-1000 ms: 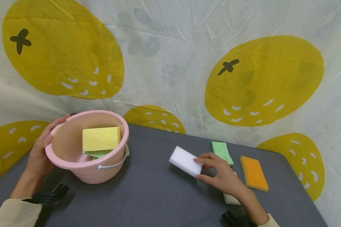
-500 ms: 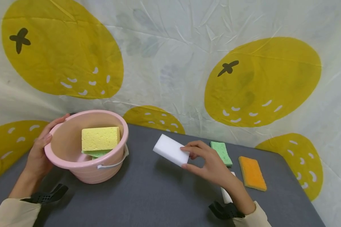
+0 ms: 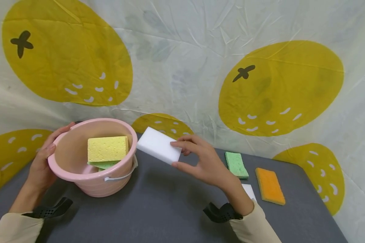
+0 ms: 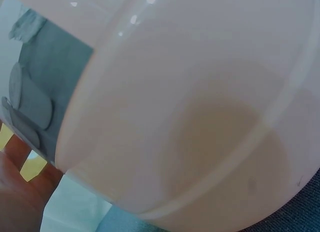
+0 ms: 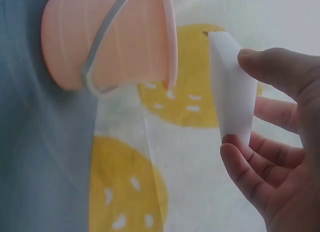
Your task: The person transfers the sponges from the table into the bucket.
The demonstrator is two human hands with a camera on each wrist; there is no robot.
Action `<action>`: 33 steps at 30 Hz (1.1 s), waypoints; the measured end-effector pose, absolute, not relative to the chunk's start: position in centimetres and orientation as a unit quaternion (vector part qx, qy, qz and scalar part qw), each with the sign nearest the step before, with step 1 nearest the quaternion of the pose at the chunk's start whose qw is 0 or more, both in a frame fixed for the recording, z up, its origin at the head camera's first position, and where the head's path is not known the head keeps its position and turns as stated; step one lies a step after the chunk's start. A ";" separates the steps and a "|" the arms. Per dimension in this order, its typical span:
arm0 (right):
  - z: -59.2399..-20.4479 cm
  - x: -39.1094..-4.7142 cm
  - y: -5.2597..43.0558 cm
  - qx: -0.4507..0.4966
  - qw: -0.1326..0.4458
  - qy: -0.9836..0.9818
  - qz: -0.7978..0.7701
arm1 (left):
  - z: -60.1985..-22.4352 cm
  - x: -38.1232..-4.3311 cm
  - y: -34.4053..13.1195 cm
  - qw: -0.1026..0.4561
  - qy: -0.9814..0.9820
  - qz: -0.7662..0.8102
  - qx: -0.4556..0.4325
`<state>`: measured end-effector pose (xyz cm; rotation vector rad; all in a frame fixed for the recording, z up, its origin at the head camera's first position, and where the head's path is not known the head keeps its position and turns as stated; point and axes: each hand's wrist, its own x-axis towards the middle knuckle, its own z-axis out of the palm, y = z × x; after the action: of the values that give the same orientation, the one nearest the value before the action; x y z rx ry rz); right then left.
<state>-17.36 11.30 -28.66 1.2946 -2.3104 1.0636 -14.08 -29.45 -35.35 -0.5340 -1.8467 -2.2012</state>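
My left hand [image 3: 44, 158] grips the pink bucket [image 3: 76, 176] by the left side of its rim, thumb over the edge. Inside the bucket lies a yellow sponge [image 3: 106, 149] on top of green sponge pieces [image 3: 104, 164]. Between thumb and fingers my right hand [image 3: 200, 160] pinches one end of a white sponge block [image 3: 158, 145], raised above the table just right of the bucket's rim. The right wrist view shows the white block held edge-on, with the bucket and its grey handle [image 5: 102, 41] beyond. In the left wrist view the bucket's wall fills most of the picture.
At the table's right side lie a green sponge [image 3: 236, 164], an orange sponge [image 3: 270, 186] and another white block [image 3: 248, 191], partly hidden by my right forearm. A white cloth [image 3: 176, 74] printed with yellow fruit hangs behind the grey table [image 3: 158, 216].
My right hand has carried the white sponge block leftward and up, from the middle of the table to beside the bucket's rim. The left hand and bucket have stayed in place.
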 end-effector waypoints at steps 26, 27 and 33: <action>-27.7 -18.4 0.3 0.467 0.042 -0.808 0.357 | -35.2 -14.0 -29.2 0.108 -0.646 -0.742 -0.145; -27.7 -18.5 -0.1 0.466 0.043 -0.813 0.348 | -35.2 -14.0 -29.2 0.109 -0.646 -0.741 -0.146; -27.3 -18.5 -1.9 0.463 0.066 -0.836 0.287 | -35.2 -13.9 -29.3 0.108 -0.640 -0.745 -0.153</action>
<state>-18.53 -1.92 -27.28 1.3951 -2.5215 0.8645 -13.93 -29.28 -35.15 -0.4489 -1.8840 -2.1928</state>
